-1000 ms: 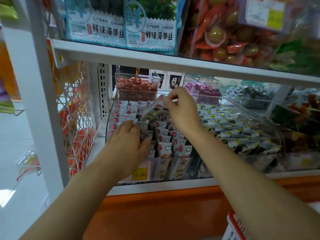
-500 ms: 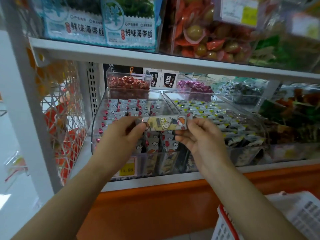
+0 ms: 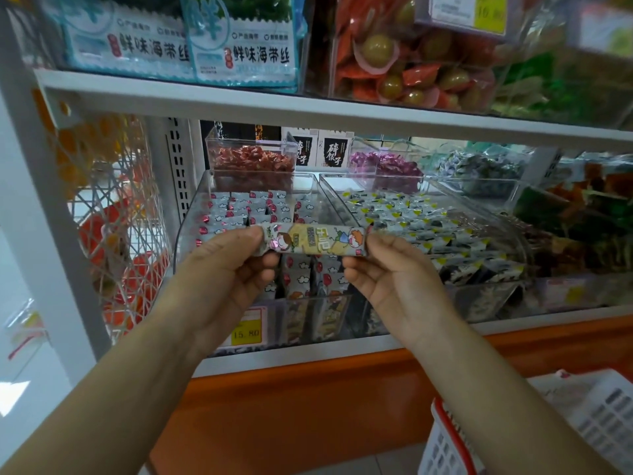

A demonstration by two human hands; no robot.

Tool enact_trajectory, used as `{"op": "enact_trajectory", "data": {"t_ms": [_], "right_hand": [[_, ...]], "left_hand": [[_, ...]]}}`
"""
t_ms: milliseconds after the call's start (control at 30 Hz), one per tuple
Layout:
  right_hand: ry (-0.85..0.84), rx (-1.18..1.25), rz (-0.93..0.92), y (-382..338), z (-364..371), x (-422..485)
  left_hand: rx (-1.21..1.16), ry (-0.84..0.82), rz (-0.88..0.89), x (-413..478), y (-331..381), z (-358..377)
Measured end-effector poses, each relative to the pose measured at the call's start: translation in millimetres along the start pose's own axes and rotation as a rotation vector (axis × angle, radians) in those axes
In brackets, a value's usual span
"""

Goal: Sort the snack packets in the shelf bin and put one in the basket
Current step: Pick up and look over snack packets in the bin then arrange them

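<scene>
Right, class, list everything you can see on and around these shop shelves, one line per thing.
held packet: one, yellow and silver, level in front of the bin
bin: one, clear, lower shelf, left
bin packets: many, silver with red spots, in the bin
right bin: one, clear, beside it, full of grey-yellow packets
red sweets: many, tub behind the bin
purple sweets: many, tub behind the right bin
seaweed bags: two showing, blue and white, top shelf
price tag: one, yellow, on the bin's front
basket: one, white, red rim, bottom right
left hand: one, pinches the held packet's left end
right hand: one, pinches its right end
</scene>
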State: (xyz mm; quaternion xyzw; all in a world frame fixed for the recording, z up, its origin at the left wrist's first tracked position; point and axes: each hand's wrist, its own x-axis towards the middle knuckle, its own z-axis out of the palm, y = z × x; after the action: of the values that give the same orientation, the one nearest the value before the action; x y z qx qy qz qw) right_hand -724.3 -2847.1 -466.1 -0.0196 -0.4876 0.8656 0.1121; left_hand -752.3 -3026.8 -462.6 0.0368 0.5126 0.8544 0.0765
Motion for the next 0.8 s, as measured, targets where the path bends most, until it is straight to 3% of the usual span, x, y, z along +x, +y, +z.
{"op": "enact_trajectory", "data": {"t_ms": [200,300,667,800], "right_hand": [[-0.015,-0.305,-0.157,2,-3,1],[-0.031,-0.409,-0.199,3,-4,1],[0.034,-0.518,-0.287,4,-3,-1],[0.08,-0.619,-0.345,4,-4,-1]], "left_hand": [[0.094,-0.068,0.015,2,0,0],[0.288,-0.094,0.061,2,-1,-3],[0.654,-0.154,0.26,-7,3,0],[0.708,-0.181,0.254,-10,3,4]]}}
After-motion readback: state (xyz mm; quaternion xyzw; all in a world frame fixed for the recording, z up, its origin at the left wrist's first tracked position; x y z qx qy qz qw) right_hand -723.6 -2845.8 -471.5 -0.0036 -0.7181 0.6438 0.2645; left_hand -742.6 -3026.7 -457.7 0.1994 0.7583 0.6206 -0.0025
